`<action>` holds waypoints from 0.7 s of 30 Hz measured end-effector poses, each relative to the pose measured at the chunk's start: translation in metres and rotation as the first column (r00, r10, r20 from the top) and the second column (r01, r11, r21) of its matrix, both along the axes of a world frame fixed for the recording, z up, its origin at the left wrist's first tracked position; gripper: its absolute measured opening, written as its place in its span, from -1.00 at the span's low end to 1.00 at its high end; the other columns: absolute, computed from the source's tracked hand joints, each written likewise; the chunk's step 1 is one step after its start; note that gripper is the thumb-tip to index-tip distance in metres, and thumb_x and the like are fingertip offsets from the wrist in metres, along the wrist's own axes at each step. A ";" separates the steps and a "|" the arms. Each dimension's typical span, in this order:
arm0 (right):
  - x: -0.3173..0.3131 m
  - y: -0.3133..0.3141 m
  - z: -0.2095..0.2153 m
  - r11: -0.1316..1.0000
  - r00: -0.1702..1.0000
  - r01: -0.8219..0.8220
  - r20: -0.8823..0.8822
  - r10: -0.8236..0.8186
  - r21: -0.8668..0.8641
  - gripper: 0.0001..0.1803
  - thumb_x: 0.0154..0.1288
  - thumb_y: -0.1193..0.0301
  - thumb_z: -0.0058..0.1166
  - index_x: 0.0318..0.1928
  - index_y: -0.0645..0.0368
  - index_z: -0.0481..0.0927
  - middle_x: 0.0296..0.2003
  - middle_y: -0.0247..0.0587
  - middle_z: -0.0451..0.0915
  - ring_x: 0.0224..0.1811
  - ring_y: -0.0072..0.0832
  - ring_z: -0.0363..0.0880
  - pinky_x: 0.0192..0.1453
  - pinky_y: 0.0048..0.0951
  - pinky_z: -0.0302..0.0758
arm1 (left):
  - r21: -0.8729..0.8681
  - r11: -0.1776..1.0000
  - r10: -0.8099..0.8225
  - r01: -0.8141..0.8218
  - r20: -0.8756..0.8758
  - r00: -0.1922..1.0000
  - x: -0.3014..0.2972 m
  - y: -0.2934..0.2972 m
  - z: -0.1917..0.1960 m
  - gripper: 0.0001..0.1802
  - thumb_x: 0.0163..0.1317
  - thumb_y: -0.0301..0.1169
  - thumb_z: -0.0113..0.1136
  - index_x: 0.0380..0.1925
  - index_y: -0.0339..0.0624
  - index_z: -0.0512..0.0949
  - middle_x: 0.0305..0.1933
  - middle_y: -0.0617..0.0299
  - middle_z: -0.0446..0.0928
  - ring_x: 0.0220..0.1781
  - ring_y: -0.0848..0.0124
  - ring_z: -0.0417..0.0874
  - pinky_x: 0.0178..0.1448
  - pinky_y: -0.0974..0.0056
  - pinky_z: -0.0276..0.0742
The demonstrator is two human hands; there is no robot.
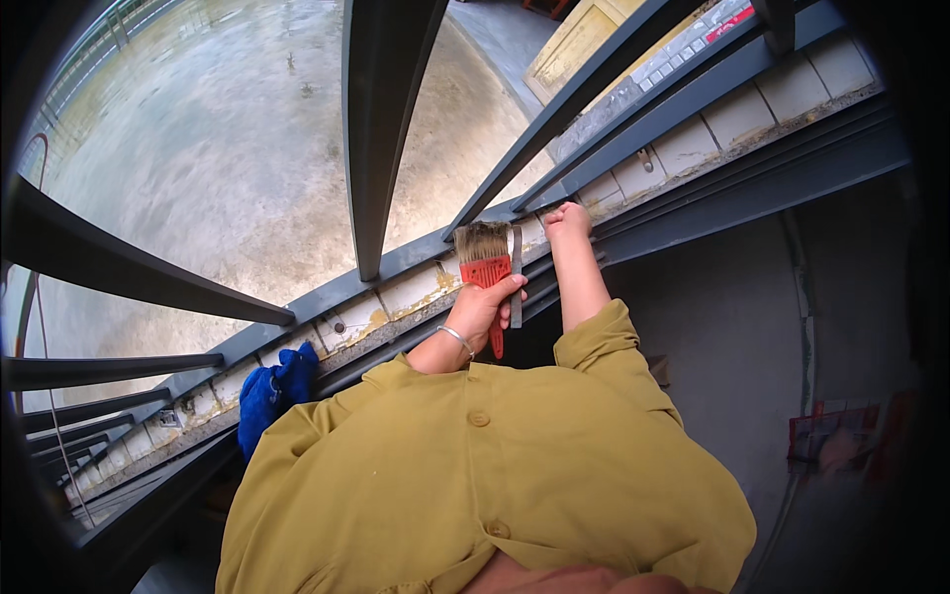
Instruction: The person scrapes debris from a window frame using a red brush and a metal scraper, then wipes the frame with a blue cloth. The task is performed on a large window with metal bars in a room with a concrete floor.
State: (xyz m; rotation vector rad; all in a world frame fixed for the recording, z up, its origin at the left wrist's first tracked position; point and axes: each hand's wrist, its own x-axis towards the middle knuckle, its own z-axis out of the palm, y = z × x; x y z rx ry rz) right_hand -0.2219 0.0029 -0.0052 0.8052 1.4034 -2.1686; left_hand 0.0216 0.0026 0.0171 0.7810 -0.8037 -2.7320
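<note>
The left hand is clamped on a red-handled brush at the tiled sill; the right hand, seemingly fisted, braces there; short, light strokes along the grimy tiles suit best.

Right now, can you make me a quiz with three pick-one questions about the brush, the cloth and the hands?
1. Where does the blue cloth lie?
A. on the tiled sill by the bars
B. over the person's shoulder
C. around the brush

2. What colour is the brush handle?
A. green
B. red
C. white

3. What is the left hand doing?
A. lying flat and open on the sill
B. gripping the brush
C. holding the cloth

Answers:
1 A, the cloth is bunched on the tiled sill at the foot of the dark metal bars.
2 B, the handle shows red below the pale bristles.
3 B, its fingers wrap the handle, while the right hand is closed at the sill farther along.
</note>
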 end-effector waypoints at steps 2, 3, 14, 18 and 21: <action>0.032 0.019 0.022 0.985 0.986 -0.159 -0.062 0.155 -0.061 -0.77 0.25 0.48 -0.14 -0.56 0.06 0.23 -0.74 -0.48 0.16 -0.81 -0.62 0.05 -0.75 -0.63 0.07 | -0.020 1.000 0.018 -0.018 -0.017 1.000 0.000 0.001 -0.002 -0.79 0.12 -0.32 0.20 -0.36 -0.25 0.57 -0.54 0.29 0.53 -0.74 0.60 0.34 -0.69 0.48 0.24; 0.037 0.033 0.027 0.969 0.975 -0.218 -0.075 0.210 -0.120 -0.77 0.27 0.47 -0.13 -0.55 0.06 0.24 -0.73 -0.49 0.17 -0.81 -0.63 0.04 -0.74 -0.63 0.06 | -0.029 0.999 0.018 -0.018 -0.027 0.999 0.000 0.001 -0.002 -0.79 0.12 -0.32 0.19 -0.36 -0.25 0.57 -0.54 0.29 0.53 -0.74 0.60 0.34 -0.69 0.48 0.25; 0.044 0.203 0.008 0.823 0.801 -0.557 -0.191 0.567 0.111 -0.81 0.20 0.34 0.07 -0.21 0.11 0.47 -0.64 -0.42 0.40 -0.71 -0.64 0.32 -0.66 -0.59 0.27 | -0.087 0.996 -0.010 0.007 -0.031 0.999 0.002 0.004 0.000 -0.78 0.11 -0.31 0.20 -0.33 -0.24 0.57 -0.62 0.33 0.45 -0.73 0.58 0.33 -0.67 0.48 0.23; 0.045 0.254 -0.057 -0.057 0.526 0.114 -0.012 0.850 0.992 -0.53 0.11 0.33 0.14 0.02 0.26 0.41 -0.48 -0.23 0.53 -0.59 -0.57 0.50 -0.59 -0.55 0.42 | -0.175 0.984 -0.024 0.024 0.002 1.000 -0.003 0.006 0.000 -0.79 0.09 -0.30 0.22 -0.36 -0.21 0.58 -0.74 0.40 0.29 -0.75 0.57 0.29 -0.68 0.48 0.18; 0.080 0.215 -0.003 0.323 0.576 -0.166 -0.174 0.799 0.932 -0.63 0.13 0.40 0.09 -0.04 0.28 0.45 -0.51 -0.28 0.53 -0.66 -0.62 0.47 -0.68 -0.59 0.38 | -0.173 0.985 -0.016 0.017 0.009 1.000 0.001 0.005 -0.003 -0.80 0.08 -0.30 0.23 -0.37 -0.19 0.58 -0.75 0.40 0.30 -0.75 0.58 0.29 -0.69 0.48 0.18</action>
